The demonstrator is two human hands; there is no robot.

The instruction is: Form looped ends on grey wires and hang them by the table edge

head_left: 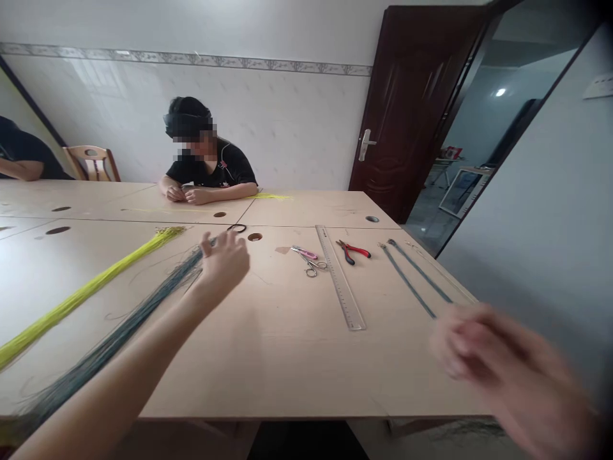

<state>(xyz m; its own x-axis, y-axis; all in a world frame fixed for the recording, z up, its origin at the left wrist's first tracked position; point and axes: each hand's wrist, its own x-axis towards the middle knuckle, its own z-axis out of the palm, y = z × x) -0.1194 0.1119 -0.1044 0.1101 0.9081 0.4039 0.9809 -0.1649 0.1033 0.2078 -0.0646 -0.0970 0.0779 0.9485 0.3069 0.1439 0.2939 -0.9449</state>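
A long bundle of loose, thin blue-green threads (129,327) lies slantwise on the left of the pale wood-grain table (268,370), its far end at the left hand (226,259). That hand has its fingers spread and bent over the threads; whether they touch is unclear. Just beyond is a thin black ring (244,226), and alongside on the left runs a bright yellow thread bundle (96,289). To the right lie small silver scissors (311,272), a clear plastic ruler (341,278) and red-and-black handled pliers (353,251), then two narrow blue-green cords (402,273). Near these, the right hand (498,358) is blurred, fingers curled; I cannot tell whether it pinches anything. Across the table sits a person in black (234,167), hands together.
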